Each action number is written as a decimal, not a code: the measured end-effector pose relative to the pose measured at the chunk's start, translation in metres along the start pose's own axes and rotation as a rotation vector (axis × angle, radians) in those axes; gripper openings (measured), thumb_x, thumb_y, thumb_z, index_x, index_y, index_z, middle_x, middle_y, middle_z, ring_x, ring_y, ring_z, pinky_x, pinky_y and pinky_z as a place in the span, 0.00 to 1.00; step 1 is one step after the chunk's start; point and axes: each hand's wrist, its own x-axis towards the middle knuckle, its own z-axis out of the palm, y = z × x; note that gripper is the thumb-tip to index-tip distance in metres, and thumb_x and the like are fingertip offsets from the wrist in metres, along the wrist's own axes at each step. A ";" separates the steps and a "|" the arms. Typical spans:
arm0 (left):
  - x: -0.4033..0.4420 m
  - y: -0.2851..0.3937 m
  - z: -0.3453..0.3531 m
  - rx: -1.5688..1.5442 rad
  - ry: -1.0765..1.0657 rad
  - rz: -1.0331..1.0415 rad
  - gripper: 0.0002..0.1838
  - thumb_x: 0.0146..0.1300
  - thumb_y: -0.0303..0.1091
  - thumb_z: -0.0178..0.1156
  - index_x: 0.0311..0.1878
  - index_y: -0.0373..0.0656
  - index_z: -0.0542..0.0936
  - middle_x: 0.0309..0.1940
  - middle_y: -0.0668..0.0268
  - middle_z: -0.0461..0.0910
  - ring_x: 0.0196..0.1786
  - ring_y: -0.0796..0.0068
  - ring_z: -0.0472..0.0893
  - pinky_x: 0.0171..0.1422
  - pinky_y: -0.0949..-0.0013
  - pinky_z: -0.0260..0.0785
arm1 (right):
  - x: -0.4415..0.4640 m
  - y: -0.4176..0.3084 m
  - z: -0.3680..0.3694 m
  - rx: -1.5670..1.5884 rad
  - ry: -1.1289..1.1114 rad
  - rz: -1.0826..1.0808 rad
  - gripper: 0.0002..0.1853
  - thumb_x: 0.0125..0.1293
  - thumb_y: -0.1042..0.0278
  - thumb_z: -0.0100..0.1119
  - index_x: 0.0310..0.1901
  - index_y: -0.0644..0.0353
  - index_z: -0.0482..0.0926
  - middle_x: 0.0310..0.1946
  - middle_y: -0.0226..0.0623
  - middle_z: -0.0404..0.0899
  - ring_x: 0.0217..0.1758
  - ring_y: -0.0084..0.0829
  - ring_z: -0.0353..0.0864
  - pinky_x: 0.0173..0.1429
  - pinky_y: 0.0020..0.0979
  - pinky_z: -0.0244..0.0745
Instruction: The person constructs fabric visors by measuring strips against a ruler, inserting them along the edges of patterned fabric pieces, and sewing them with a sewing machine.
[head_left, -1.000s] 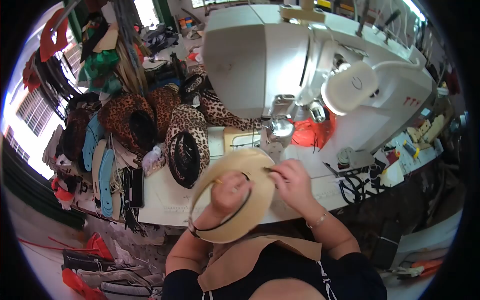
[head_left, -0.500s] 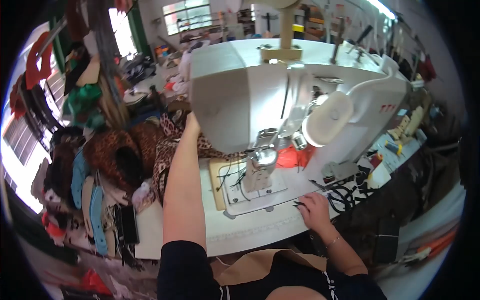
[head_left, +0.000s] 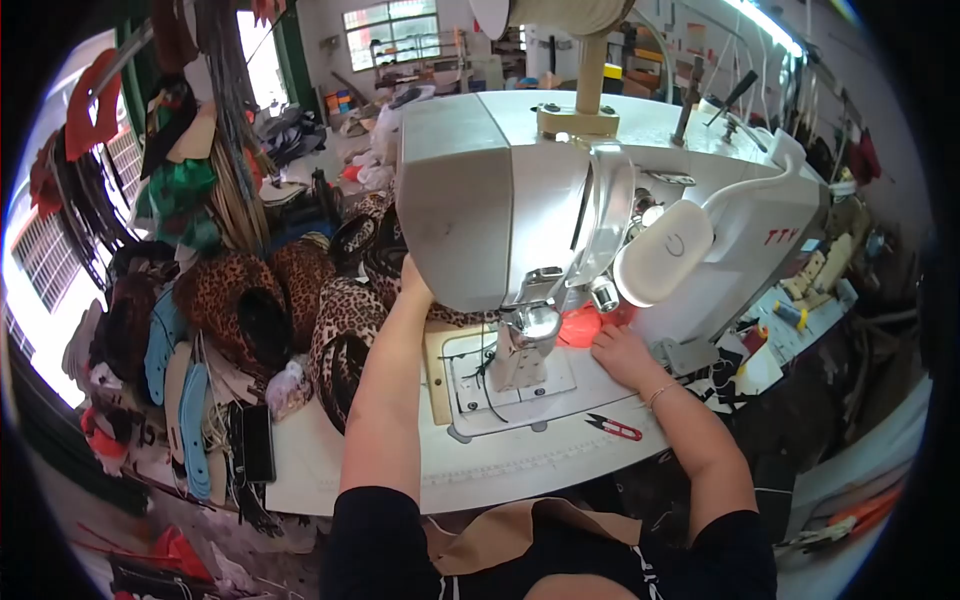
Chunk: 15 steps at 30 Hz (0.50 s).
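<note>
A white sewing machine (head_left: pixel 460 200) stands in front of me, its needle area over a metal plate (head_left: pixel 465 395). My left hand (head_left: pixel 416 282) reaches behind the machine head beside leopard-print fabric (head_left: pixel 352 300); its fingers are hidden. On the machine bed my right hand (head_left: pixel 622 357) lies at the edge of a bright red-orange, crumpled piece (head_left: pixel 580 327), fingers stretched towards it. No grip on that piece can be made out. Red-handled thread snips (head_left: pixel 613 427) rest on the white table (head_left: pixel 390 480), nearer to me than the right hand. Dark thread ends (head_left: pixel 484 375) trail over the plate.
Leopard-print pieces (head_left: pixel 225 300) heap up on the left, with blue strips (head_left: pixel 195 430) and a black phone (head_left: pixel 252 442) in front. A lamp arm (head_left: pixel 665 255) juts from the machine. Black straps (head_left: pixel 725 375) and a side table (head_left: pixel 815 315) are on the right.
My right hand has let go of the thread snips and moved forward to the red-orange piece. More leopard-print fabric shows beside my left forearm, and the view has shifted slightly.
</note>
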 end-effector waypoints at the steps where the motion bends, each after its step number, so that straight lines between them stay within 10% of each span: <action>1: -0.006 0.007 -0.008 0.002 0.058 0.020 0.11 0.56 0.29 0.58 0.42 0.38 0.81 0.43 0.52 0.82 0.46 0.54 0.80 0.51 0.59 0.72 | 0.002 0.003 -0.004 0.015 -0.014 -0.024 0.07 0.55 0.71 0.55 0.36 0.58 0.80 0.37 0.35 0.77 0.52 0.37 0.74 0.55 0.43 0.72; 8: -0.090 0.073 -0.098 -0.271 0.119 -0.229 0.10 0.62 0.30 0.57 0.44 0.40 0.82 0.42 0.55 0.82 0.43 0.58 0.81 0.46 0.63 0.72 | -0.003 -0.050 -0.111 0.660 0.738 0.054 0.12 0.53 0.84 0.58 0.40 0.62 0.80 0.34 0.39 0.78 0.43 0.39 0.79 0.51 0.42 0.74; 15: -0.279 0.134 -0.114 -0.290 -0.165 -0.360 0.08 0.60 0.27 0.63 0.43 0.40 0.83 0.31 0.62 0.81 0.35 0.71 0.78 0.41 0.70 0.70 | -0.039 -0.181 -0.070 0.955 0.243 0.080 0.06 0.55 0.77 0.63 0.36 0.60 0.82 0.33 0.37 0.77 0.32 0.39 0.79 0.36 0.34 0.76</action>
